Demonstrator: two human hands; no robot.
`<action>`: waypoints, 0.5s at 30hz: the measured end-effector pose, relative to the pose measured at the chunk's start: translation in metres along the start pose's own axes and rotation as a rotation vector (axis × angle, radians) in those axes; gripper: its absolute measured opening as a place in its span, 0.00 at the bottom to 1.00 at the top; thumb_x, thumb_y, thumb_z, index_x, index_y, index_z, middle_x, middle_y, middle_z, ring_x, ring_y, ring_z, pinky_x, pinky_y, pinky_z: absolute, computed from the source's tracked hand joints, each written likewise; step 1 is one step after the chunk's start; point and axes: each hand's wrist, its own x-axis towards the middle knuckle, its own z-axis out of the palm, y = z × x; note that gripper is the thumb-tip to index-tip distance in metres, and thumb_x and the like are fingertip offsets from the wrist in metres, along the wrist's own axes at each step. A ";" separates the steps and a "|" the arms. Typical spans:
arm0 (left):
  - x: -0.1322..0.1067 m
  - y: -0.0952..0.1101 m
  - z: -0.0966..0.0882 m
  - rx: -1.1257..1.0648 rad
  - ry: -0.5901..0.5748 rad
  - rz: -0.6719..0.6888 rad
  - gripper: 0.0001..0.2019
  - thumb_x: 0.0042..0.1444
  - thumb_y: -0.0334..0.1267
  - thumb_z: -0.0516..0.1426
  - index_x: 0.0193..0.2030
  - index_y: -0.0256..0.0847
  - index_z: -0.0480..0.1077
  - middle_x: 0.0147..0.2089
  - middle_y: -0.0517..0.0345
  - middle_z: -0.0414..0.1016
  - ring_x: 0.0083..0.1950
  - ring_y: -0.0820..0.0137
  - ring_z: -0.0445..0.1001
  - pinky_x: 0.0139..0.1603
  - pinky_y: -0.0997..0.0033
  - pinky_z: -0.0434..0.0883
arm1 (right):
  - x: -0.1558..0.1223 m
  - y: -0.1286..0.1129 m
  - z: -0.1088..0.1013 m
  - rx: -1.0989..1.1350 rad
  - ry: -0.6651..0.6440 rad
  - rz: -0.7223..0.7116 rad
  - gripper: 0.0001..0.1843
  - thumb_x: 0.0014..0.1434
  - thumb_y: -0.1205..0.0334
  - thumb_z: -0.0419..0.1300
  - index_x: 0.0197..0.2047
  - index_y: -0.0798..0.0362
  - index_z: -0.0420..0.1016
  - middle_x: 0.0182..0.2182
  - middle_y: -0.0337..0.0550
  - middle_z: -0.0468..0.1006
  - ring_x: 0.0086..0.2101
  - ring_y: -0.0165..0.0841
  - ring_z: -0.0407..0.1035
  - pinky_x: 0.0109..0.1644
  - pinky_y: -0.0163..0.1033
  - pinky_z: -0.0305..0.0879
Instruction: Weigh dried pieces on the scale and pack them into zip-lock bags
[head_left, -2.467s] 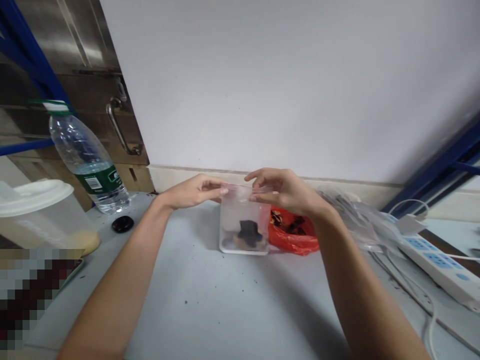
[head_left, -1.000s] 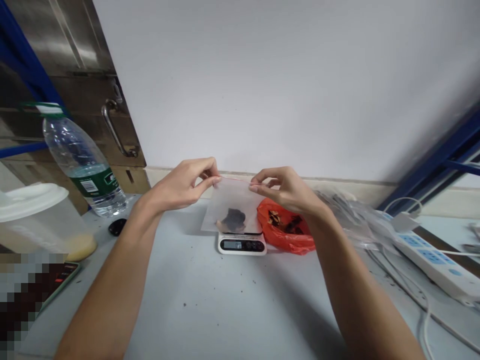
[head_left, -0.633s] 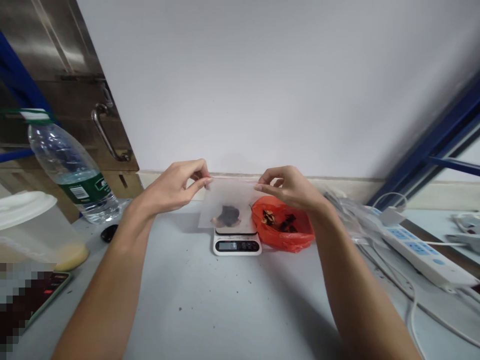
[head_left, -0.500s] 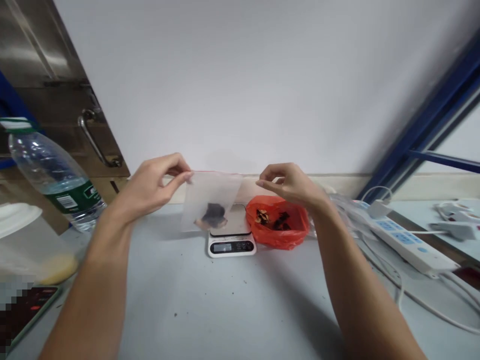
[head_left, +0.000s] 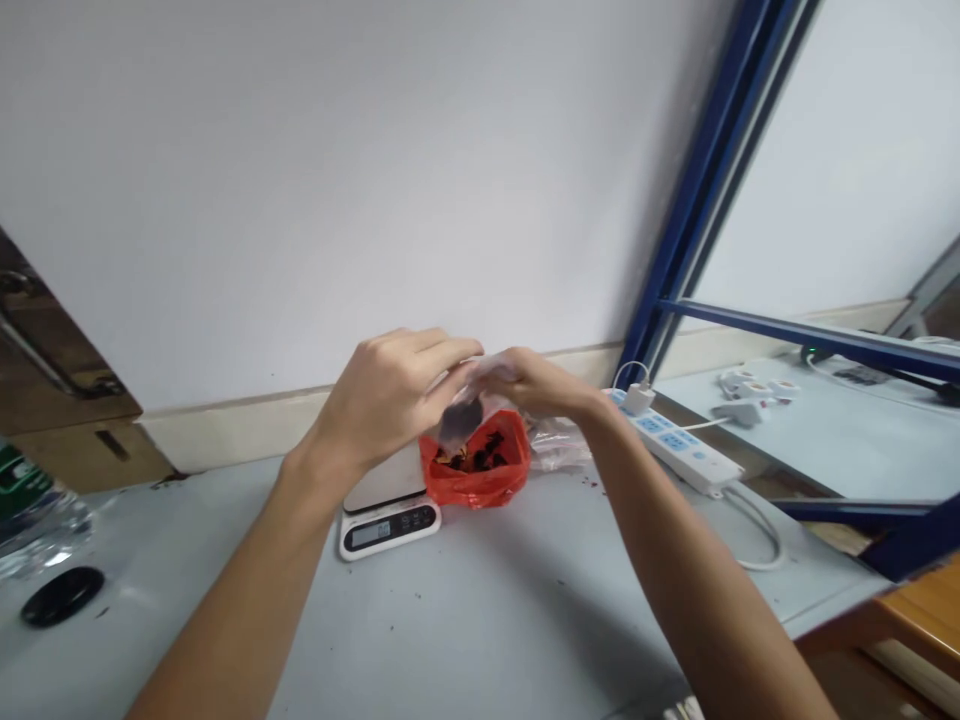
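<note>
Between my two hands hangs a clear plastic bag (head_left: 459, 422) with something dark inside, above an open red plastic bag (head_left: 480, 490). My left hand (head_left: 409, 390) is closed on the clear bag's left side, thumb and fingers pinched together. On its other side my right hand (head_left: 536, 382) is closed on the bag too, its fingertips partly hidden. Dark dried pieces (head_left: 487, 455) and a few paler ones lie in the red bag. Touching the red bag's left is a white digital kitchen scale (head_left: 390, 530) with its display lit; I cannot read the figures surely.
A white power strip (head_left: 679, 445) with cables lies at the right, near a blue metal frame (head_left: 694, 200). Crumpled clear plastic (head_left: 559, 447) sits behind the red bag. At the left are a water bottle (head_left: 37, 510) and a black oval object (head_left: 62, 597).
The view has turned to the right. My hands have come together over the red bag, carrying the clear bag away from the scale. My right hand, apart from it before, now grips it.
</note>
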 end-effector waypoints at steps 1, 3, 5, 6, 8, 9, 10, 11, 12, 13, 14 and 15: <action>0.003 0.003 0.003 -0.041 -0.006 -0.013 0.13 0.68 0.38 0.50 0.47 0.42 0.77 0.41 0.54 0.82 0.39 0.67 0.78 0.41 0.69 0.70 | -0.009 0.008 -0.012 -0.043 0.138 0.039 0.16 0.63 0.68 0.54 0.43 0.51 0.83 0.40 0.43 0.86 0.41 0.38 0.78 0.47 0.43 0.73; 0.007 0.008 0.011 -0.118 -0.103 -0.041 0.13 0.67 0.37 0.51 0.47 0.41 0.77 0.42 0.54 0.82 0.39 0.67 0.78 0.40 0.69 0.70 | -0.029 0.025 -0.032 -0.167 0.412 0.113 0.19 0.65 0.64 0.52 0.52 0.51 0.81 0.50 0.48 0.83 0.50 0.44 0.76 0.53 0.50 0.71; 0.007 0.010 0.021 -0.168 -0.275 -0.076 0.12 0.65 0.36 0.51 0.44 0.42 0.77 0.40 0.55 0.81 0.38 0.67 0.77 0.38 0.69 0.70 | -0.049 0.046 -0.042 -0.329 0.574 0.140 0.23 0.64 0.66 0.51 0.59 0.49 0.77 0.56 0.49 0.79 0.57 0.48 0.71 0.60 0.56 0.66; 0.007 0.011 0.027 -0.186 -0.363 -0.096 0.12 0.65 0.35 0.52 0.42 0.42 0.77 0.39 0.56 0.81 0.37 0.67 0.77 0.37 0.70 0.69 | -0.059 0.057 -0.043 -0.409 0.594 0.141 0.25 0.63 0.67 0.51 0.61 0.47 0.75 0.58 0.49 0.77 0.60 0.49 0.68 0.64 0.59 0.62; 0.006 0.011 0.038 -0.214 -0.469 -0.126 0.11 0.63 0.34 0.52 0.37 0.43 0.77 0.37 0.57 0.81 0.36 0.67 0.76 0.36 0.70 0.68 | -0.075 0.077 -0.037 -0.515 0.489 0.190 0.28 0.63 0.64 0.54 0.66 0.47 0.70 0.64 0.49 0.71 0.64 0.51 0.61 0.68 0.63 0.55; 0.005 0.011 0.044 -0.226 -0.499 -0.132 0.11 0.62 0.33 0.52 0.36 0.43 0.76 0.36 0.58 0.80 0.35 0.67 0.75 0.35 0.70 0.67 | -0.082 0.086 -0.032 -0.527 0.372 0.242 0.28 0.63 0.59 0.55 0.66 0.47 0.70 0.65 0.50 0.69 0.66 0.53 0.59 0.67 0.66 0.55; 0.004 0.011 0.049 -0.239 -0.519 -0.136 0.11 0.62 0.32 0.52 0.35 0.43 0.76 0.35 0.58 0.80 0.34 0.67 0.75 0.34 0.71 0.67 | -0.087 0.093 -0.027 -0.512 0.241 0.303 0.28 0.63 0.53 0.56 0.66 0.47 0.70 0.66 0.51 0.67 0.66 0.55 0.57 0.66 0.69 0.55; 0.004 0.012 0.053 -0.252 -0.533 -0.139 0.11 0.61 0.32 0.52 0.34 0.43 0.75 0.35 0.59 0.80 0.33 0.67 0.74 0.33 0.71 0.66 | -0.092 0.097 -0.022 -0.482 0.127 0.361 0.32 0.62 0.47 0.58 0.67 0.48 0.68 0.68 0.53 0.64 0.67 0.57 0.55 0.66 0.70 0.55; 0.003 0.012 0.057 -0.265 -0.540 -0.142 0.11 0.61 0.31 0.52 0.33 0.43 0.75 0.35 0.59 0.80 0.33 0.67 0.74 0.33 0.71 0.66 | -0.094 0.098 -0.019 -0.441 0.060 0.407 0.35 0.62 0.42 0.57 0.68 0.49 0.67 0.69 0.53 0.61 0.68 0.58 0.52 0.66 0.70 0.53; 0.003 0.013 0.059 -0.280 -0.545 -0.149 0.11 0.61 0.31 0.51 0.33 0.43 0.75 0.35 0.58 0.80 0.34 0.67 0.74 0.34 0.71 0.67 | -0.096 0.098 -0.018 -0.395 0.028 0.431 0.37 0.62 0.39 0.55 0.68 0.49 0.66 0.70 0.54 0.58 0.69 0.57 0.49 0.68 0.69 0.51; 0.001 0.013 0.061 -0.294 -0.550 -0.157 0.12 0.62 0.32 0.51 0.33 0.43 0.75 0.36 0.58 0.80 0.34 0.67 0.75 0.35 0.70 0.67 | -0.096 0.094 -0.019 -0.350 0.035 0.434 0.37 0.63 0.38 0.53 0.69 0.50 0.66 0.71 0.54 0.57 0.70 0.56 0.47 0.69 0.68 0.49; -0.001 0.013 0.063 -0.306 -0.553 -0.169 0.12 0.62 0.32 0.51 0.34 0.43 0.75 0.37 0.57 0.80 0.35 0.66 0.75 0.36 0.69 0.69 | -0.094 0.089 -0.020 -0.311 0.073 0.418 0.36 0.65 0.38 0.51 0.68 0.50 0.67 0.71 0.53 0.57 0.70 0.54 0.46 0.70 0.67 0.47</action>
